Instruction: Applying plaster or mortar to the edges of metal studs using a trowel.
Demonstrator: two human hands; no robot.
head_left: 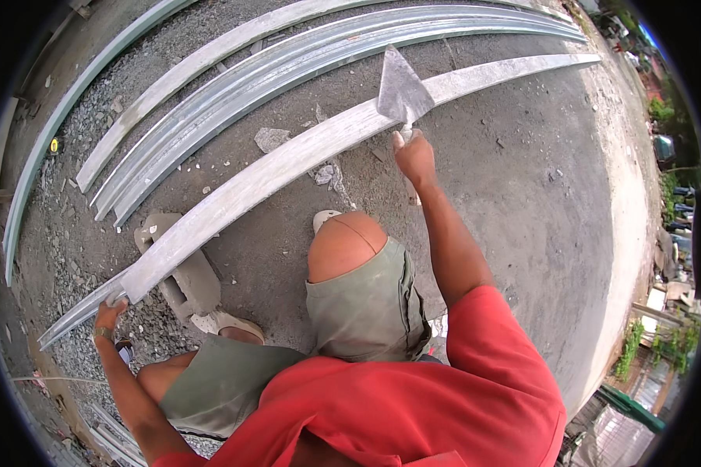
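My right hand (415,158) is closed around the handle of a pointed trowel (403,87). Its grey, dusty blade points away from me and overlaps the long board in view. That pale, whitish-grey board (257,171) runs slantwise from near left to far right. At its near left end a silvery metal channel (78,313) sticks out. My left hand (110,313) grips the channel close to the board's end, with the fingers partly hidden. Beneath the board's left part, a grey concrete hollow block (191,284) lies on the ground beside my foot.
Beyond the board lie several metal channels (288,66), another pale board (144,117) and a greenish metal length (35,156). Loose gravel (152,331) covers the left side. A broken flat piece (272,139) rests on the dusty ground. A small yellow round object (54,145) is at far left.
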